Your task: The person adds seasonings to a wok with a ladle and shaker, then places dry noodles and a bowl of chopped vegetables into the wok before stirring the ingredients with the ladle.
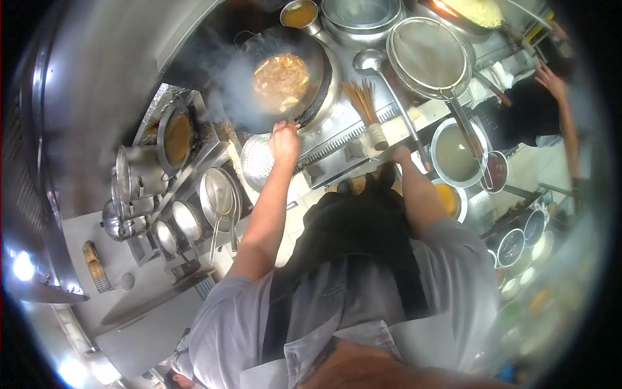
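Steam rises from a dark wok (310, 97) on the range, with a reddish-brown mix of food (281, 79) in it. My left hand (284, 140) is closed on the wok's near edge. Beside that hand, a perforated strainer (256, 162) lies partly under my wrist. My right hand (401, 154) is low at the counter's front edge, just below a bamboo brush (366, 107) and left of a ladle's handle (403, 110). Its fingers are mostly hidden, so I cannot tell if it grips anything. The ladle's bowl (369, 61) points away from me.
A large round sieve (430, 53) rests over a pot at the upper right. Below it stands a bowl of cloudy liquid (459, 152), near a container of yellow liquid (447, 198). More strainers (220, 194) and pans stand on the left. Another person's hand (551, 81) shows at far right.
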The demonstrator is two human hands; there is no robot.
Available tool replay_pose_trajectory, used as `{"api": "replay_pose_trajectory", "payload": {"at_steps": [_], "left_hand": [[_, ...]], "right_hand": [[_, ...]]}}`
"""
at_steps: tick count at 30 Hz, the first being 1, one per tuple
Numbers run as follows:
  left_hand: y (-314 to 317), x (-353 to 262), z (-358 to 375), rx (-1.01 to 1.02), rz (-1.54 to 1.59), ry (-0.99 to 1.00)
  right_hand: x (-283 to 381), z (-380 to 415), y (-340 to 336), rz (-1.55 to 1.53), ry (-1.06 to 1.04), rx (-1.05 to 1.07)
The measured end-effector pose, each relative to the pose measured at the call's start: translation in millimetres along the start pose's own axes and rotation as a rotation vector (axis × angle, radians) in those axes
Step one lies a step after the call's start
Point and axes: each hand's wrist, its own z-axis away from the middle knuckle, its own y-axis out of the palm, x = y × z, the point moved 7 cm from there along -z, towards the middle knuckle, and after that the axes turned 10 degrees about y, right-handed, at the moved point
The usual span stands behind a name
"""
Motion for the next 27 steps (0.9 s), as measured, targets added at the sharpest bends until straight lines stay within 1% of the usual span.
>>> {"api": "replay_pose_trajectory", "payload": {"at_steps": [1,2,3,5,6,7,9,10,12,13,14,15,16,17,18,19,20,21,22,23,24,25,26,27], "left_hand": [[-1.3,1.3,-0.9,-0.013,0.011,-0.002],[-0.9,2.4,-0.5,-0.002,0.022,0.002],[0.0,3.5,1.1,0.010,0.035,0.008],[3.2,7.9,1.1,-0.036,0.084,0.037],[4.1,9.7,1.8,-0.064,0.118,0.065],[3.4,11.2,2.8,-0.073,0.135,0.074],[5.1,12.4,0.1,0.004,0.157,0.109],[7.5,16.9,1.8,-0.005,0.174,0.119],[6.3,16.2,1.0,-0.095,0.198,0.254],[4.3,16.1,-1.4,-0.101,0.217,0.273],[7.6,18.2,-2.6,-0.041,0.190,0.243],[11.4,20.3,-0.4,0.025,0.161,0.223],[14.3,24.0,0.7,0.023,0.178,0.246],[20.4,27.5,0.9,0.125,0.116,0.178],[15.8,24.3,4.1,0.005,0.142,0.229],[17.6,19.7,10.6,-0.033,0.170,0.265],[2.0,5.5,27.5,-0.074,0.133,0.288],[-14.0,-15.8,46.8,-0.152,0.123,0.324],[-25.8,-38.9,69.5,-0.280,0.219,0.495],[-13.2,-56.0,91.8,-0.331,0.330,0.610],[2.8,-77.5,115.6,-0.199,0.538,0.668],[16.3,-100.6,146.5,-0.045,0.724,0.705],[29.9,-126.4,179.5,0.124,0.809,0.811],[42.7,-149.8,212.7,0.295,0.875,0.895]], "right_hand": [[-3.6,8.2,-5.5,-0.065,0.064,0.006],[1.8,19.0,-7.9,0.045,-0.043,0.039],[-3.7,20.8,4.2,0.057,-0.035,0.027],[-11.3,17.0,28.0,0.084,-0.052,-0.105],[-5.2,47.3,4.6,0.002,0.019,-0.124],[2.8,75.6,-11.4,0.009,0.035,-0.135],[10.5,119.8,-28.8,-0.191,0.121,-0.065],[9.6,132.6,-20.6,-0.240,0.134,-0.109],[10.0,159.4,3.0,-0.301,0.150,-0.080],[13.4,178.1,7.0,-0.330,0.160,-0.074],[12.0,193.4,7.5,-0.332,0.189,-0.084],[19.9,217.6,7.6,-0.436,0.177,-0.020],[28.5,243.5,17.1,-0.564,0.183,0.034],[35.0,262.7,22.6,-0.517,0.129,-0.040],[39.3,279.4,25.6,-0.473,0.102,-0.129],[49.7,308.9,12.6,-0.440,0.153,0.016],[38.0,301.4,58.0,-0.442,0.229,0.074],[43.2,336.0,36.0,-0.499,0.233,0.040],[54.3,378.0,-0.9,-0.583,0.151,-0.025],[47.4,375.2,20.9,-0.616,0.115,-0.025],[46.6,410.5,-3.1,-0.660,0.131,-0.153],[36.0,411.8,12.4,-0.688,0.104,-0.273],[26.3,420.5,19.0,-0.648,0.113,-0.194],[13.9,446.8,16.8,-0.815,0.188,-0.150]]}}
